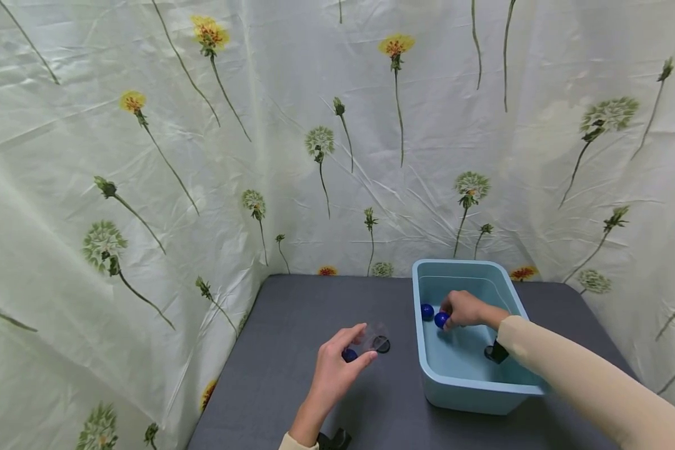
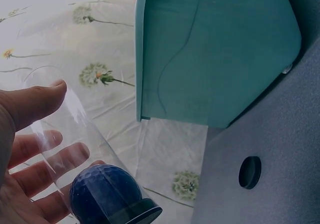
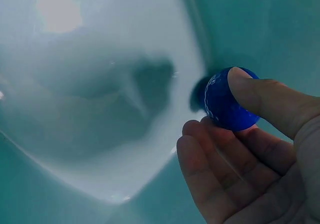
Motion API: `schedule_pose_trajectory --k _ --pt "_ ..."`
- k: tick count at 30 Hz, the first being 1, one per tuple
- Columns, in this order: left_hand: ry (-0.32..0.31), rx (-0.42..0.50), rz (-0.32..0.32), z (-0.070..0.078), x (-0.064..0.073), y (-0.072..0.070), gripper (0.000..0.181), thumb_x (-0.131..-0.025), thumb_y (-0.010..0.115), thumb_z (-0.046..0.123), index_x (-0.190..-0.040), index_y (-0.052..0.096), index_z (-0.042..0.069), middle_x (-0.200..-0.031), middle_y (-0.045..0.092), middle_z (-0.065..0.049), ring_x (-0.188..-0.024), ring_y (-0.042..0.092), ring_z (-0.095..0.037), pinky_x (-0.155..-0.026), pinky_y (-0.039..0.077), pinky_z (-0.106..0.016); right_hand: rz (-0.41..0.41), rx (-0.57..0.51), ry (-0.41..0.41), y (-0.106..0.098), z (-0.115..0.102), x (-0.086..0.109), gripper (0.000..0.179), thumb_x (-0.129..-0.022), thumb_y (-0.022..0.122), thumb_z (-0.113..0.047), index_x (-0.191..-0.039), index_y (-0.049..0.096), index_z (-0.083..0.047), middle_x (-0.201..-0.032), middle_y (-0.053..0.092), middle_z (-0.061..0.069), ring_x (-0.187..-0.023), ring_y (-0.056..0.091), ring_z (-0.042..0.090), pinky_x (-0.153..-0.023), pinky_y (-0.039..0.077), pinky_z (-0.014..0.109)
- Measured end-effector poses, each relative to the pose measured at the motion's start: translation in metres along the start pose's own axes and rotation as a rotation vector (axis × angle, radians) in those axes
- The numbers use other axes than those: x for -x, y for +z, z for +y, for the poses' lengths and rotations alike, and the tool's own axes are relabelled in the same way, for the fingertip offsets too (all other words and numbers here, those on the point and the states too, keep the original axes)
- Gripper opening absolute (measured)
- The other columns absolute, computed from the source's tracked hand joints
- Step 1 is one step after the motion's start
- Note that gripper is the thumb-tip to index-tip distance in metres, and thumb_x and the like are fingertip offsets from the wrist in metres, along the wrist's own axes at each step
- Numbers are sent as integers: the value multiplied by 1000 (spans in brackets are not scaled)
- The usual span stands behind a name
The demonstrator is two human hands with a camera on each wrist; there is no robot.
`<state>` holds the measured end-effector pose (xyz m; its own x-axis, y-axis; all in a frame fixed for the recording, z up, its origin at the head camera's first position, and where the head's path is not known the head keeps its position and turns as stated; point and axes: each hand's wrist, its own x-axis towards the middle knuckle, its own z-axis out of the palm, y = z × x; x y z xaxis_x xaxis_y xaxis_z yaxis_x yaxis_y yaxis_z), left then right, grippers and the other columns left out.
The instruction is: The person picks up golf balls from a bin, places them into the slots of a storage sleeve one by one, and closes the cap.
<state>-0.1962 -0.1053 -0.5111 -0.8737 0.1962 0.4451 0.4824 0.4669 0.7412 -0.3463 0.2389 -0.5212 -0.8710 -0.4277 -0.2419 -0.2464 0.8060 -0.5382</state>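
Observation:
My left hand [image 1: 334, 362] holds a clear plastic tube [image 2: 85, 124] between thumb and fingers. Inside the tube's lower end sits a blue dimpled golf ball [image 2: 106, 191], above a black base cap [image 2: 135, 214]. My right hand [image 1: 468, 309] reaches into a light blue plastic bin [image 1: 480, 381] and pinches another blue ball [image 3: 231, 103] between thumb and fingers. A further blue ball [image 1: 427, 312] lies beside it, near the bin's left wall. A loose black cap [image 2: 250, 172] rests on the table, close to the tube.
The bin stands on the right part of a dark grey tabletop [image 1: 292, 312]. Behind and left of the table hangs a pale curtain [image 1: 292, 156] printed with dandelions. The right forearm's beige sleeve [image 1: 585, 375] crosses the bin's right rim.

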Motion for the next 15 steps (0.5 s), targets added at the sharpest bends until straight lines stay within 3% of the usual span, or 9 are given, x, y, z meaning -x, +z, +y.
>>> schedule_pose_trajectory --k 5,10,15 --pt "-11 3 -3 1 1 1 52 -87 79 37 -136 63 26 -117 65 12 -101 63 -12 -80 53 -35 19 6 -49 -8 -12 11 24 -78 86 -7 -99 75 -4 -84 68 0 -76 61 16 -71 55 35" --pt "-9 8 5 0 1 2 52 -87 79 38 -136 64 26 -117 65 11 -101 64 -16 -80 53 -34 29 4 -93 -14 -23 23 27 -78 87 -10 -101 74 -5 -86 69 -2 -79 62 14 -73 55 37" --pt "-13 14 1 2 2 3 52 -87 79 38 -136 64 26 -118 66 11 -102 65 -14 -81 54 -35 42 -1 -98 -17 -32 33 28 -77 87 -11 -102 74 -6 -87 69 -2 -82 63 15 -74 55 37"
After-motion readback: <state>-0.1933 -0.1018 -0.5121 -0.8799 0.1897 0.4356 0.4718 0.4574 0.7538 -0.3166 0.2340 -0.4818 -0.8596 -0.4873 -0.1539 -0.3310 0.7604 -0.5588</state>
